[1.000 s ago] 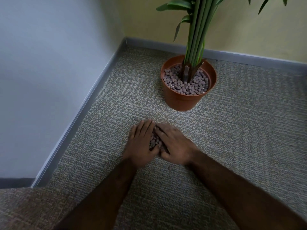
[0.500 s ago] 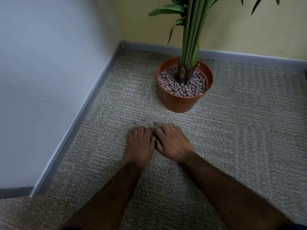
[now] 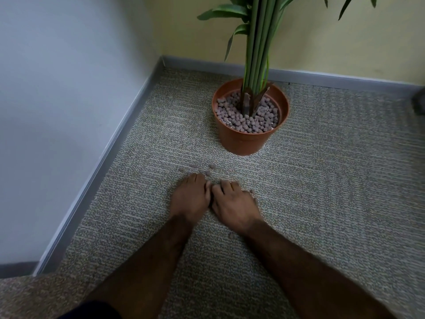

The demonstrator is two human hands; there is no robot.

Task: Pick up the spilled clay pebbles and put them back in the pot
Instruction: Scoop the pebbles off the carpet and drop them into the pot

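Note:
An orange-brown plastic pot point(image 3: 246, 140) stands on the carpet, filled with grey-brown clay pebbles point(image 3: 247, 120) around green plant stems. My left hand point(image 3: 189, 198) and my right hand point(image 3: 232, 203) lie side by side on the carpet in front of the pot, palms down, fingers curled and touching each other. They are cupped over a heap of spilled pebbles that is hidden under them. A few loose pebbles point(image 3: 208, 172) lie just beyond my fingertips, and one point(image 3: 252, 191) sits by my right hand.
The grey-beige carpet point(image 3: 333, 180) runs into a room corner. A pale wall with a grey skirting board point(image 3: 103, 157) is on the left and a yellow wall point(image 3: 345, 42) at the back. A dark object point(image 3: 418, 103) shows at the right edge.
My fingers have curled inward and closed over the heap, which showed between my hands a second ago. Loose pebbles now show beyond my fingertips. The view has shifted slightly.

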